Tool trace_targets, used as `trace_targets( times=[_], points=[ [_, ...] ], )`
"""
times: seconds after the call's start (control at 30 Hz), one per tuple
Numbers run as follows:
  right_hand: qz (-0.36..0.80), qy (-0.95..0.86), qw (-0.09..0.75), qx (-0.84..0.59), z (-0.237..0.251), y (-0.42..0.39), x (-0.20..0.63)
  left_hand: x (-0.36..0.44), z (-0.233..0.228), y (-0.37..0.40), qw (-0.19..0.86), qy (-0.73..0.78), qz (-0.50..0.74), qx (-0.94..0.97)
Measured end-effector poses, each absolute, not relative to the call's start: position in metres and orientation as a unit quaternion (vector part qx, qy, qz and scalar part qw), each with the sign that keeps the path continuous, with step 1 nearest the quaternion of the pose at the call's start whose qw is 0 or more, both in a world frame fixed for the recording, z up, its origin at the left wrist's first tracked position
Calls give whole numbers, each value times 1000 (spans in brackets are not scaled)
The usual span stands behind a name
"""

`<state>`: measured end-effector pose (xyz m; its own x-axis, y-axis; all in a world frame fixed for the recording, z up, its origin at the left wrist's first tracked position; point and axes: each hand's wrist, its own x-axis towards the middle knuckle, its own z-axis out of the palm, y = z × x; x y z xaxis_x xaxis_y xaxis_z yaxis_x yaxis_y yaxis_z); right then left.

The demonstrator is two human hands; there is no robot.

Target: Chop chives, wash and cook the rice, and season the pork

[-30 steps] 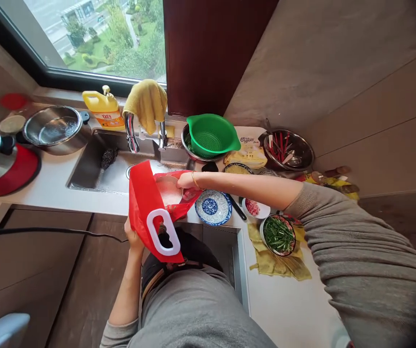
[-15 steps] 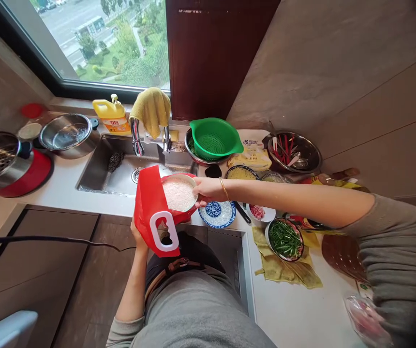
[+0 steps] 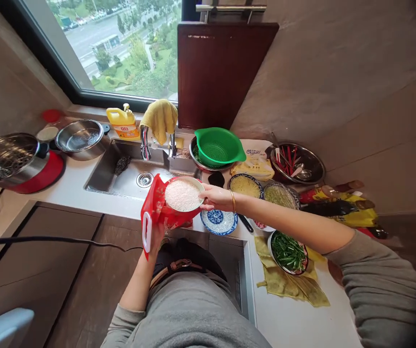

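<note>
My right hand (image 3: 214,195) grips the rim of a bowl (image 3: 201,186) heaped with white grains that look like rice (image 3: 182,194). The bowl is held up near the sink's front edge, against the mouth of a red bag (image 3: 152,197). My left hand (image 3: 157,238) is closed round the bag from below, beside its white plastic handle (image 3: 146,232); the bag partly hides the fingers. Just under my right wrist, a blue-and-white plate (image 3: 218,222) lies on the counter.
The steel sink (image 3: 101,166) lies beyond the bag, its tap (image 3: 171,145) draped with a yellow cloth. Right of it stand a green colander (image 3: 218,147), a bowl of utensils (image 3: 297,164) and a bowl of chopped greens (image 3: 288,251). Steel pots (image 3: 82,140) sit at left.
The bag has turned and tipped, so its handle now faces left and the bowl shows more fully outside its mouth. Both hands have shifted slightly right in view as the camera tilted up.
</note>
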<state>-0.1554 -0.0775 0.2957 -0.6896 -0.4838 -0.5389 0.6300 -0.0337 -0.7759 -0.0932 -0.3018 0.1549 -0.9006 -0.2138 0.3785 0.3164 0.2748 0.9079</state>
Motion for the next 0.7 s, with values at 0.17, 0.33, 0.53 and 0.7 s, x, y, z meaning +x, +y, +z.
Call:
trace_targets(
  times=[0.17,0.33,0.53,0.7],
  points=[
    [-708,588,379,94,289,-73,-149,-117,161,-281,208,-621,-753,61],
    [-700,600,373,105,293,-74,-144,-121,174,-274,132,-396,-895,157],
    [-683,613,379,122,305,-75,-148,-112,181,-275,153,-343,-907,191],
    [-683,620,370,109,319,-68,-152,-110,185,-279,179,-381,-890,177]
  ],
)
